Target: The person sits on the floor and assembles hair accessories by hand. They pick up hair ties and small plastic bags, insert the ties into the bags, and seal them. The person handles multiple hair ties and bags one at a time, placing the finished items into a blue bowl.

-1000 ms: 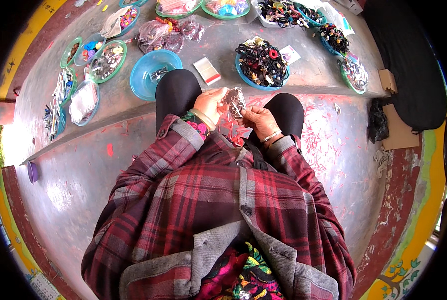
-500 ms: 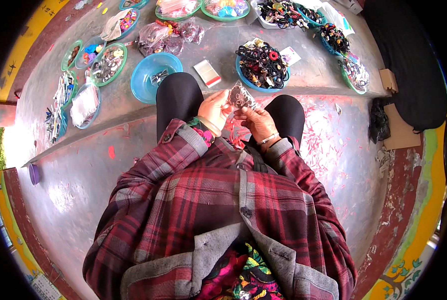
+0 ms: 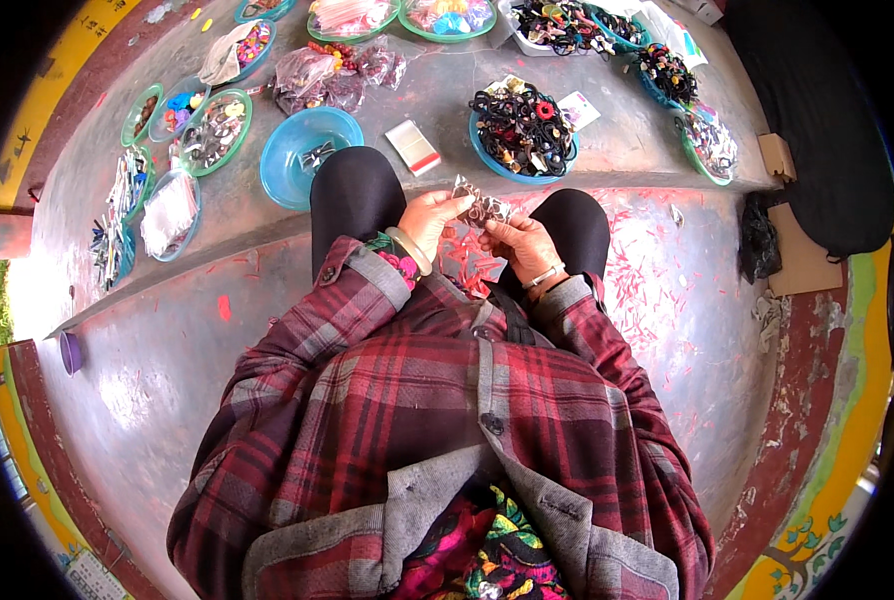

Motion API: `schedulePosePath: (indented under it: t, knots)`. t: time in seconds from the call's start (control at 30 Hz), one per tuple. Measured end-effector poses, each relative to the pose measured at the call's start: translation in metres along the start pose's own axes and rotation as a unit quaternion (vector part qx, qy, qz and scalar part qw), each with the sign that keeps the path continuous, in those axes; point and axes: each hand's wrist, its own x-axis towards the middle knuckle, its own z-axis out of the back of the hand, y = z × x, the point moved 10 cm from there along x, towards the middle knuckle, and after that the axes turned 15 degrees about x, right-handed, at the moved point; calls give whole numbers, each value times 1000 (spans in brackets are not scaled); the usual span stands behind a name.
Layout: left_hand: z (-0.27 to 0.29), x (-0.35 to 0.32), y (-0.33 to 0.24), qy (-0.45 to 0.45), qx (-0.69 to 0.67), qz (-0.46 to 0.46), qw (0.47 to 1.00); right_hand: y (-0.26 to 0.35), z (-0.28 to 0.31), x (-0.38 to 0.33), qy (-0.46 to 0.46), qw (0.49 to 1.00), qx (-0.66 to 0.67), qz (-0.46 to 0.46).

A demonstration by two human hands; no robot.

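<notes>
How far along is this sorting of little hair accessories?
Several bowls already hold sorted pieces, such as the bowl of dark hair ties. Both the left hand and right hand hold one small shiny packet. The blue bowl looks nearly empty.

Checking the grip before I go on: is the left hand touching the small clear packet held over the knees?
Touching. The head view shows the left hand with its fingertips pinching the left end of the small clear packet, no gap between them; the right hand holds its other end.
</notes>
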Motion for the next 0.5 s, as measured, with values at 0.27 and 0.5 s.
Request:
schedulePosePath:
  t: [0.27,0.5]
  knots:
    - [4,-1,5,-22,95,16,995,9,11,1,-28,996,35,73]
    - [1,9,27,44,30,37,998,10,8,2,-11,995,51,87]
